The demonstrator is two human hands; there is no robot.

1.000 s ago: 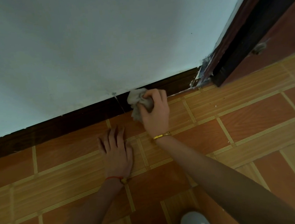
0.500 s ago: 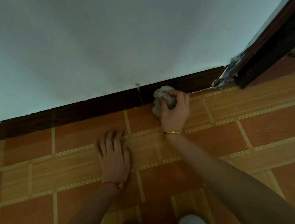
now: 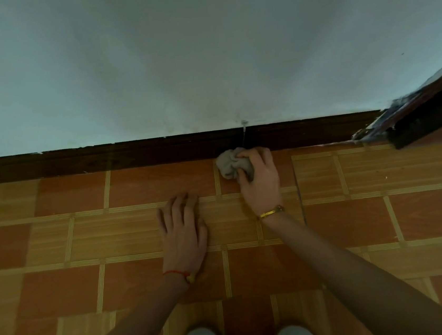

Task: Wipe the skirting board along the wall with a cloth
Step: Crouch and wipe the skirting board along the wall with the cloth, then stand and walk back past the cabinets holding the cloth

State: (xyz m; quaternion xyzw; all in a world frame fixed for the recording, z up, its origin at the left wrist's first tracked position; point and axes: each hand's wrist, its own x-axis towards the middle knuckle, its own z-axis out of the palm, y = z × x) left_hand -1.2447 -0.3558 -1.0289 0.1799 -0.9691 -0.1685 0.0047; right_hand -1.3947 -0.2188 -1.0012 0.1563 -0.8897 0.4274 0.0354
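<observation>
With the right hand (image 3: 260, 179) bunching a grey cloth (image 3: 230, 163) against the dark skirting board (image 3: 130, 154) and the left hand (image 3: 183, 232) flat, open on the floor (image 3: 385, 217), the board's long leftward stretch likely remains unwiped.

The cloth (image 3: 231, 163) bunched in my right hand (image 3: 260, 182) is soft grey fabric, crumpled and matt, pressed against the skirting board (image 3: 130, 154). That skirting board is dark brown wood with a dull finish and a thin vertical seam just above the cloth. Above it the wall (image 3: 174, 57) is pale, smooth matt paint, ragged where it meets the board. Below it the floor (image 3: 385, 217) is smooth terracotta and yellowish wood-grain tile with a faint sheen. My right wrist wears a shiny gold metal bracelet (image 3: 271, 212); my left, a red thread (image 3: 175, 272).
</observation>
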